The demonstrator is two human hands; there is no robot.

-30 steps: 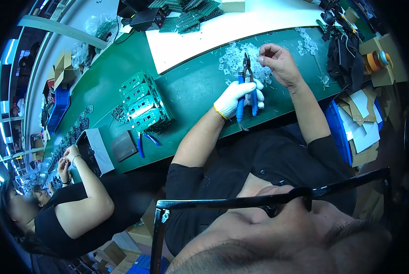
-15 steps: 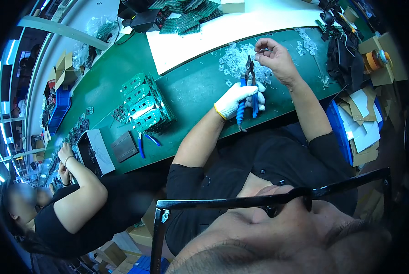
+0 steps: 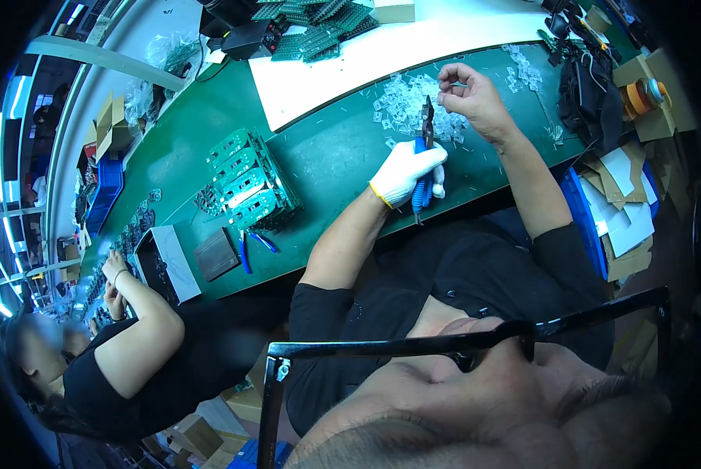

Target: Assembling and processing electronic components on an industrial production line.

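Gloved left hand (image 3: 407, 173) is gripping blue-handled pliers (image 3: 424, 160) upright; at one o'clock, bare right hand (image 3: 469, 92) is pinching something too small to identify.

Right hand (image 3: 467, 94) lifted slightly above clear parts pile (image 3: 413, 109).

On our bench (image 3: 327, 164), the circuit board stack (image 3: 247, 181) sits left of our hands, the clear parts pile (image 3: 413, 109) lies behind them, and spare cutters (image 3: 250, 246) are nearer us.
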